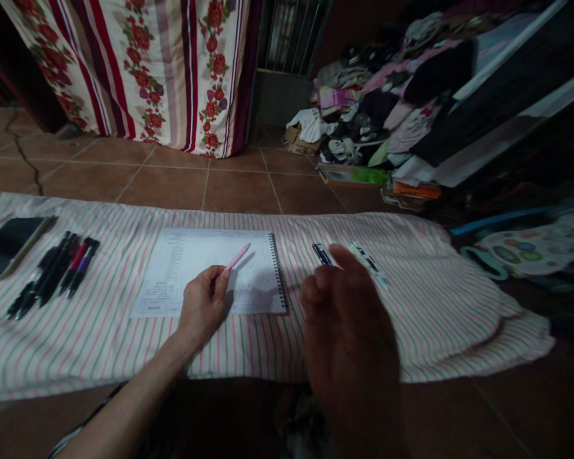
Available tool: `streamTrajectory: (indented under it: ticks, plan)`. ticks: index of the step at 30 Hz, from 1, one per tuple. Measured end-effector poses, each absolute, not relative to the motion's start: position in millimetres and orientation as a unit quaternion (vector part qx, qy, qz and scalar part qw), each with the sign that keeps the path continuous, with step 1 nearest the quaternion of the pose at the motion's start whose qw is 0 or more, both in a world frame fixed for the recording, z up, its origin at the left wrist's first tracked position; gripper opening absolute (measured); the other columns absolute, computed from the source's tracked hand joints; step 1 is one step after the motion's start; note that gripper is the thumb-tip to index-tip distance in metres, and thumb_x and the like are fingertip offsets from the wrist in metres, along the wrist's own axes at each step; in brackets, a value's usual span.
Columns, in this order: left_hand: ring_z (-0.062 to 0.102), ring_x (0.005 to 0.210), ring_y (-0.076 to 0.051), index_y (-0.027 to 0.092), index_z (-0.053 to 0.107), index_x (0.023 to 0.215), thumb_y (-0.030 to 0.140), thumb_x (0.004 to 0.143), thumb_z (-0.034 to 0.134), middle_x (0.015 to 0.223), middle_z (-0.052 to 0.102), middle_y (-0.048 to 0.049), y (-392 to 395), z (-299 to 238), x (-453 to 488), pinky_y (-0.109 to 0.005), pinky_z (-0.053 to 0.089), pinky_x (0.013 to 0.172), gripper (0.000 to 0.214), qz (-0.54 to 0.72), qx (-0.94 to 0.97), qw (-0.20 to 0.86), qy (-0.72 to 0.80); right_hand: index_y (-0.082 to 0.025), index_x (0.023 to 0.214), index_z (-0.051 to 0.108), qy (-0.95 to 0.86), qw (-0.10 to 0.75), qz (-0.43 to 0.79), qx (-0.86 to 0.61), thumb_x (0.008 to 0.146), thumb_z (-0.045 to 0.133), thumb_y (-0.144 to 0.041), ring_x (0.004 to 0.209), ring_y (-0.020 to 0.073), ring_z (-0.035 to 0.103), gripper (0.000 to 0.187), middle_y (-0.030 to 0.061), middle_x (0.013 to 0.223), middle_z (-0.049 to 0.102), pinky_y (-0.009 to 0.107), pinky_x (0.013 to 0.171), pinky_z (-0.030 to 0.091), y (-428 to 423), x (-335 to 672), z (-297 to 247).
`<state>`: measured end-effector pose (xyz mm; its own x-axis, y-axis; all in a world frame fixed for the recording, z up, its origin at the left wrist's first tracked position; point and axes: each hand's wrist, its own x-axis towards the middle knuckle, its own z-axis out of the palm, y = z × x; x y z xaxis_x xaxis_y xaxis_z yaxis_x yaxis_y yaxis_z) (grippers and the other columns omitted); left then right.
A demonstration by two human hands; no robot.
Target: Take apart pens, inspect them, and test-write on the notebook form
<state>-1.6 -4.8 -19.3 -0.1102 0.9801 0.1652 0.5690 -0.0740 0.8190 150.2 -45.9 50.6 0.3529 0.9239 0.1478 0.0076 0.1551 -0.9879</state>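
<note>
Fingers (213, 273) of the left hand (203, 303) are pinching a slim pink plastic-looking pen (238, 255) by one end, probably keeping its length free, over a white rectangular paper notebook (253, 287) toward the striped cloth-covered surface's (440, 306) far edge; right hand (351, 325) curled, blurred, contents unclear.

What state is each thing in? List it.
Left hand: gripping pink pen
Pink pen: held above the notebook
Right hand: raised, blurred; grip unclear
Notebook: lying flat
Phone: flat, screen dark
Pens near phone: lying grouped
Right-side pens: lying apart
Striped cloth: spread out
Curtain: hanging
Clothes: heaped
</note>
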Motion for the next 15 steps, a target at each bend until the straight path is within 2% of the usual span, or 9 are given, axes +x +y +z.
streamTrajectory:
  ticks: [3, 5, 9, 12, 15]
  plan:
    - [0.057, 0.061, -0.015, 0.016, 0.062, 0.087, 0.037, 0.088, 0.041, 0.068, 0.063, -0.0023, -7, -20, -2, -0.026, 0.041, 0.058, 0.03, 0.387, 0.643, 0.232, 0.618, -0.021, 0.086, 0.06, -0.397, 0.62, 0.421, -0.53, 0.079, 0.061, -0.038, 0.046, 0.0076, 0.047, 0.019, -0.0057, 0.055, 0.049, 0.019, 0.042, 0.034, -24, 148, 29]
    - [0.06, 0.067, -0.017, 0.017, 0.062, 0.089, 0.035, 0.089, 0.039, 0.074, 0.066, -0.0041, -8, -21, -2, -0.027, 0.044, 0.061, 0.03, 0.37, 0.667, 0.209, 0.612, -0.018, 0.079, 0.062, -0.388, 0.592, 0.442, -0.551, 0.077, 0.06, -0.038, 0.049, 0.0075, 0.052, 0.021, -0.0025, 0.062, 0.056, 0.019, 0.042, 0.035, -10, 146, 13]
    - [0.063, 0.073, -0.018, 0.017, 0.062, 0.093, 0.033, 0.091, 0.036, 0.081, 0.067, -0.0053, -10, -21, -3, -0.029, 0.046, 0.066, 0.03, 0.328, 0.715, 0.159, 0.597, -0.016, 0.087, 0.064, -0.36, 0.558, 0.496, -0.559, 0.073, 0.061, -0.046, 0.057, 0.0119, 0.063, 0.034, 0.0032, 0.08, 0.064, 0.018, 0.041, 0.035, 5, 145, -1]
    - [0.063, 0.074, -0.018, 0.017, 0.061, 0.096, 0.031, 0.092, 0.033, 0.082, 0.067, -0.0054, -10, -20, -2, -0.028, 0.047, 0.067, 0.031, 0.305, 0.735, 0.126, 0.592, -0.015, 0.081, 0.065, -0.366, 0.545, 0.506, -0.559, 0.069, 0.065, -0.048, 0.058, 0.0121, 0.062, 0.036, 0.004, 0.078, 0.064, 0.016, 0.04, 0.035, 8, 145, -1]
    - [0.063, 0.071, -0.018, 0.016, 0.06, 0.097, 0.03, 0.092, 0.032, 0.08, 0.065, -0.0053, -10, -21, -1, -0.028, 0.047, 0.064, 0.032, 0.284, 0.748, 0.097, 0.592, -0.015, 0.074, 0.065, -0.37, 0.548, 0.494, -0.565, 0.067, 0.067, -0.046, 0.052, 0.0088, 0.055, 0.033, 0.0023, 0.069, 0.063, 0.016, 0.037, 0.032, 11, 146, -2]
